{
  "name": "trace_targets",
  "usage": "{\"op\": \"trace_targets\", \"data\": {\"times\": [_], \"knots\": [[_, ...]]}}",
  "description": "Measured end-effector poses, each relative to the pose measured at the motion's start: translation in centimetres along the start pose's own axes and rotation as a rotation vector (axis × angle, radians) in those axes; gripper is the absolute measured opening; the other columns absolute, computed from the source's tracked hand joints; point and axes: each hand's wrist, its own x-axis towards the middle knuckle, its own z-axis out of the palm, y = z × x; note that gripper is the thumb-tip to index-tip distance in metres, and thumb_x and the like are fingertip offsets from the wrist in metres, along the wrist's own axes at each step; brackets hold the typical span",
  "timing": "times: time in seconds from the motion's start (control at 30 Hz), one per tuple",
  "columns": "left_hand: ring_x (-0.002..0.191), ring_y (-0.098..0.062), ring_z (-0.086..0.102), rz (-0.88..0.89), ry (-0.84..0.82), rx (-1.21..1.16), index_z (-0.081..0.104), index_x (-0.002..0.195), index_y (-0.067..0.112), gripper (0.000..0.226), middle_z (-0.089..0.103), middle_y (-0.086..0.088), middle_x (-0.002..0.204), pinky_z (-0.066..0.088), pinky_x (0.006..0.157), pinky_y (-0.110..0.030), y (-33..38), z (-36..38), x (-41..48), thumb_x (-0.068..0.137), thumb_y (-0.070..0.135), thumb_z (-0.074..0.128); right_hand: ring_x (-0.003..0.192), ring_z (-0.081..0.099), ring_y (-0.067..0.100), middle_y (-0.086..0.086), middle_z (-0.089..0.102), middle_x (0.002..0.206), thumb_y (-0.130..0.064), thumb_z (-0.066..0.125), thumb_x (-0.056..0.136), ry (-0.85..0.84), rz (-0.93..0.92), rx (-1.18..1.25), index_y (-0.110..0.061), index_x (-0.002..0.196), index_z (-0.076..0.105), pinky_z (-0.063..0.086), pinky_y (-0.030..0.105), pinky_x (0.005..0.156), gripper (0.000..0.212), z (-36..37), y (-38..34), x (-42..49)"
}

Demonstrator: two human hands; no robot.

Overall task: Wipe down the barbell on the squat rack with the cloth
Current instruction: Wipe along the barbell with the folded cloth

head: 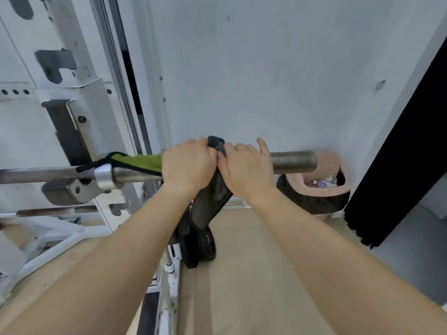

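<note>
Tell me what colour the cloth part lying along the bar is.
The cloth there is green, edged black; head view.

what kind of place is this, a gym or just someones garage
Most likely a small gym or home weight room. A barbell lies on the hook of a white squat rack, and black weight plates stand on edge on the floor below. Which of the two, the view cannot settle.

Cool, even indoor light fills the wide-angle frame, leaving the pale wall [278, 68] at 12 o'clock flat and free of hard shadows. A dull sheen runs along the barbell [292, 162] toward 3 o'clock. The squat rack [72, 68] uprights bow at 9 o'clock from lens distortion. The black curtain [399, 165] at 3 o'clock loses all detail. Overall focus is slightly soft.
</note>
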Motion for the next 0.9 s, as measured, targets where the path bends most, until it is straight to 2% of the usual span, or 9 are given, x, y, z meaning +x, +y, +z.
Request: {"op": "trace_targets", "data": {"times": [0.1, 0.23, 0.3, 0.37, 0.47, 0.53, 0.67, 0.8, 0.9], "knots": [[0.075, -0.034, 0.064, 0.122, -0.024, 0.067, 0.059, 0.096, 0.014, 0.027, 0.065, -0.009, 0.089, 0.035, 0.055, -0.035, 5.4, 0.7, 0.4, 0.097, 0.032, 0.038, 0.083, 0.066, 0.029, 0.005, 0.07, 0.084, -0.041, 0.016, 0.101, -0.016, 0.057, -0.069, -0.017, 0.098, 0.061, 0.033, 0.052, 0.111, 0.051, 0.0, 5.3, -1.3], [0.085, -0.034, 0.063, 0.268, -0.057, 0.015, 0.056, 0.107, 0.013, 0.037, 0.063, -0.009, 0.102, 0.028, 0.058, -0.036, 12.2, 1.6, 1.2, 0.097, 0.028, 0.024, 0.085, 0.065, 0.031, 0.006, 0.069, 0.085, -0.038, 0.019, 0.101, -0.006, 0.175, -0.138, -0.016, 0.097, 0.06, 0.033, 0.054, 0.11, 0.047, 0.2, 11.3, -2.7], [0.085, -0.033, 0.064, 0.297, -0.082, 0.007, 0.055, 0.108, 0.013, 0.035, 0.062, -0.008, 0.103, 0.03, 0.057, -0.036, 12.2, 1.4, 1.4, 0.1, 0.029, 0.025, 0.082, 0.065, 0.031, 0.007, 0.069, 0.082, -0.036, 0.019, 0.1, 0.017, 0.215, -0.128, -0.015, 0.094, 0.062, 0.035, 0.052, 0.109, 0.048, 0.6, 11.4, -2.5], [0.082, -0.033, 0.063, 0.317, -0.084, 0.022, 0.057, 0.105, 0.012, 0.032, 0.061, -0.006, 0.098, 0.037, 0.056, -0.037, 10.0, 1.0, 1.5, 0.103, 0.028, 0.029, 0.079, 0.064, 0.034, 0.01, 0.07, 0.081, -0.036, 0.02, 0.1, 0.034, 0.213, -0.069, -0.014, 0.09, 0.063, 0.041, 0.048, 0.099, 0.05, 0.7, 9.7, -1.7], [0.072, -0.027, 0.057, 0.128, -0.122, -0.092, 0.056, 0.093, 0.018, 0.035, 0.056, -0.001, 0.081, 0.041, 0.059, -0.035, 4.1, -0.2, 1.2, 0.101, 0.041, 0.03, 0.067, 0.063, 0.034, 0.011, 0.069, 0.075, -0.038, 0.024, 0.099, -0.013, 0.073, -0.011, -0.015, 0.085, 0.062, 0.044, 0.041, 0.071, 0.047, 0.2, 4.8, -0.5], [0.066, -0.024, 0.054, 0.015, -0.115, -0.069, 0.05, 0.082, 0.023, 0.036, 0.056, 0.002, 0.074, 0.038, 0.054, -0.033, -0.5, -0.7, 0.7, 0.097, 0.048, 0.028, 0.065, 0.063, 0.034, 0.012, 0.068, 0.076, -0.039, 0.027, 0.099, -0.024, -0.021, 0.035, -0.015, 0.087, 0.062, 0.042, 0.04, 0.064, 0.044, -0.2, 1.0, 0.5], [0.066, -0.02, 0.05, -0.03, 0.001, -0.034, 0.044, 0.081, 0.022, 0.03, 0.051, 0.003, 0.073, 0.032, 0.054, -0.033, -7.3, -1.7, -2.3, 0.098, 0.045, 0.033, 0.075, 0.061, 0.035, 0.015, 0.065, 0.088, -0.041, 0.032, 0.102, -0.039, -0.15, 0.112, -0.011, 0.103, 0.06, 0.043, 0.044, 0.071, 0.041, -0.6, -3.6, 0.4], [0.066, -0.021, 0.051, -0.074, 0.037, -0.004, 0.051, 0.086, 0.019, 0.028, 0.054, 0.001, 0.073, 0.038, 0.058, -0.035, -7.6, -1.9, -2.5, 0.097, 0.041, 0.038, 0.087, 0.06, 0.038, 0.018, 0.063, 0.104, -0.044, 0.036, 0.101, -0.047, -0.242, 0.059, -0.007, 0.132, 0.051, 0.045, 0.046, 0.08, 0.051, -0.5, -3.5, -0.3], [0.068, -0.021, 0.053, -0.134, 0.037, -0.021, 0.054, 0.085, 0.016, 0.033, 0.057, 0.0, 0.075, 0.043, 0.061, -0.037, -7.2, -1.7, -2.5, 0.097, 0.039, 0.034, 0.089, 0.061, 0.038, 0.017, 0.062, 0.111, -0.054, 0.037, 0.097, -0.094, -0.348, 0.087, -0.008, 0.136, 0.048, 0.045, 0.044, 0.076, 0.061, -1.0, -4.3, 0.9]]}}
